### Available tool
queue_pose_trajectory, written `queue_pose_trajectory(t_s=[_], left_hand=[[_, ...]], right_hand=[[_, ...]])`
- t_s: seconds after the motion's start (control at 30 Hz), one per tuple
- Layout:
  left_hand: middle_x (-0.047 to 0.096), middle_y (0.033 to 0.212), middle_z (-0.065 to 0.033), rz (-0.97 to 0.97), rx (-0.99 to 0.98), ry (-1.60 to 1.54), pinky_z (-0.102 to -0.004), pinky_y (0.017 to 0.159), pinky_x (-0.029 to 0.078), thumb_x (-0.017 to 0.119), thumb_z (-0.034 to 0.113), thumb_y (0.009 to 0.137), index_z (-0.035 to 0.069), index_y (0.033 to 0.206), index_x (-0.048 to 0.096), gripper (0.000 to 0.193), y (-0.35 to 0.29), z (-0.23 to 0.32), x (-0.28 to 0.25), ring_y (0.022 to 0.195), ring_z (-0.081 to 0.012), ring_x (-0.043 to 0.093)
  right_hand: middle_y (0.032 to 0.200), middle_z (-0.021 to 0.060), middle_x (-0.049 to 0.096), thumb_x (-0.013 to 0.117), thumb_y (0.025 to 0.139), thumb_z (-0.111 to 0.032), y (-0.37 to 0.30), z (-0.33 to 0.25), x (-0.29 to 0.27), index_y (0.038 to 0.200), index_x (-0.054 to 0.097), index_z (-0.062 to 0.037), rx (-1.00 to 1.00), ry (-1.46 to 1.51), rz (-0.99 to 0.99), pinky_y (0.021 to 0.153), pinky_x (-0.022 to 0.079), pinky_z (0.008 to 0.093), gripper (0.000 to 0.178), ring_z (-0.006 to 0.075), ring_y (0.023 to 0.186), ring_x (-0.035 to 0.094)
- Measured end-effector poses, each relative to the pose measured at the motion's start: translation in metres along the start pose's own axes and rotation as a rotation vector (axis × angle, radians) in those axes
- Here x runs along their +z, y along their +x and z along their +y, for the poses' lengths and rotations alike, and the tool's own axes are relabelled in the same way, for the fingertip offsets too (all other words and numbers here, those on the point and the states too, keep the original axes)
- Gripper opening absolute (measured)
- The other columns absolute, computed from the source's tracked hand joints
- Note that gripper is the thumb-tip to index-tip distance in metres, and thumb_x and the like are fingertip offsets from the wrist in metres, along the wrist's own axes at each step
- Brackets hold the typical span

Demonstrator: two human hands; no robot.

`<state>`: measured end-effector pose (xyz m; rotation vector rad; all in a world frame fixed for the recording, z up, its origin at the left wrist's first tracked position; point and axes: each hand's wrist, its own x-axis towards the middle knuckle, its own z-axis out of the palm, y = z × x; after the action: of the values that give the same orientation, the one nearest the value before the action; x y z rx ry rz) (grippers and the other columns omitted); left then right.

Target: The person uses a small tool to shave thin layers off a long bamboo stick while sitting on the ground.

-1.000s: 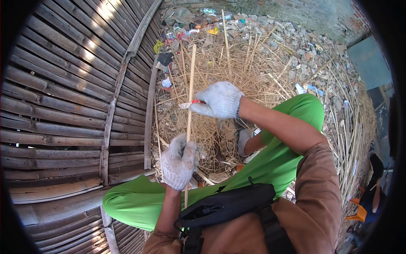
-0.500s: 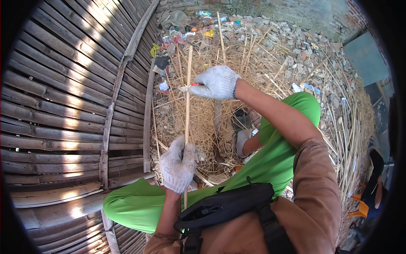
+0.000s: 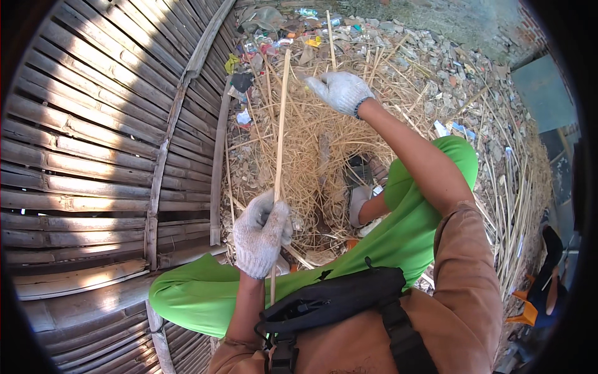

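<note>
My left hand [image 3: 260, 237], in a pale knitted work glove, is closed round the lower part of a long, thin bamboo strip [image 3: 282, 124]. The strip stands nearly upright in the view, its lower end running down past my wrist toward the black bag [image 3: 336, 299] at my waist. Up and to the right, my gloved right hand [image 3: 339, 92] hovers over the straw-like shavings, apart from the strip. Its fingers are drawn together and point left; what they hold, if anything, is hidden.
A slatted bamboo wall [image 3: 93, 156] rises on the left. Tangled shavings [image 3: 305, 149] cover the ground before me, with rubble and litter [image 3: 268, 43] beyond. Long thin strips [image 3: 504, 206] lie on the right. My legs in green trousers [image 3: 411, 218] are folded beneath my arms.
My right hand has moved up and right, away from the strip. A small red thing seen at its fingers before no longer shows. My left hand keeps its grip; the strip's top leans slightly farther right.
</note>
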<state>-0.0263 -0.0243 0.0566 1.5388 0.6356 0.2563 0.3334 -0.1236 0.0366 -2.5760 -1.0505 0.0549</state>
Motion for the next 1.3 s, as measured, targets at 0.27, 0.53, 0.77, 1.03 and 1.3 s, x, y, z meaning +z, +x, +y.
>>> queue_pose_trajectory(t_s=[0.27,0.53,0.77,1.03,1.3], left_hand=[[0.073,0.084,-0.0095,0.036,-0.104,-0.295,-0.0258,0.054,0.056,0.074,0.009,0.103,-0.010,0.137,0.066,0.040,0.014,-0.004,-0.008,0.062,-0.0124,0.066],[0.074,0.094,-0.0146,0.038,-0.128,-0.533,-0.0290,0.057,0.053,0.073,0.005,0.101,-0.009,0.131,0.067,0.034,0.025,-0.018,-0.015,0.065,-0.0153,0.065],[0.073,0.092,-0.0144,0.040,-0.153,-0.477,-0.0283,0.054,0.052,0.074,0.004,0.100,-0.008,0.127,0.069,0.030,0.015,-0.009,-0.005,0.064,-0.0155,0.065],[0.072,0.088,-0.0131,0.004,-0.113,-0.476,-0.0283,0.053,0.052,0.074,0.005,0.101,-0.007,0.128,0.068,0.031,0.016,-0.011,-0.005,0.064,-0.0153,0.065],[0.071,0.088,-0.0115,0.005,-0.124,-0.431,-0.0275,0.053,0.052,0.075,0.005,0.101,-0.007,0.127,0.068,0.030,0.016,-0.012,-0.006,0.064,-0.0146,0.064]], right_hand=[[0.082,0.0200,0.075,0.049,0.109,-0.064,-0.058,-0.077,0.004,0.099,0.077,-0.0123,-0.270,0.115,-0.045,0.074,0.059,0.0547,0.060,0.0428,0.080,0.075],[0.071,0.0182,0.070,0.060,0.107,-0.055,-0.115,-0.106,0.017,0.089,0.073,-0.0132,-0.535,0.149,-0.142,0.064,0.058,0.0552,0.047,0.0409,0.069,0.073],[0.068,0.0188,0.069,0.061,0.106,-0.056,-0.079,-0.076,0.005,0.085,0.072,-0.0117,-0.420,0.054,-0.023,0.059,0.057,0.0544,0.050,0.0404,0.063,0.071],[0.075,0.0196,0.074,0.053,0.108,-0.064,-0.111,-0.100,-0.003,0.084,0.078,-0.0135,-0.466,0.144,-0.206,0.069,0.062,0.0544,0.061,0.0403,0.073,0.076],[0.071,0.0185,0.072,0.055,0.105,-0.070,-0.098,-0.092,0.002,0.082,0.075,-0.0147,-0.493,0.081,-0.181,0.063,0.060,0.0532,0.063,0.0407,0.067,0.074]])
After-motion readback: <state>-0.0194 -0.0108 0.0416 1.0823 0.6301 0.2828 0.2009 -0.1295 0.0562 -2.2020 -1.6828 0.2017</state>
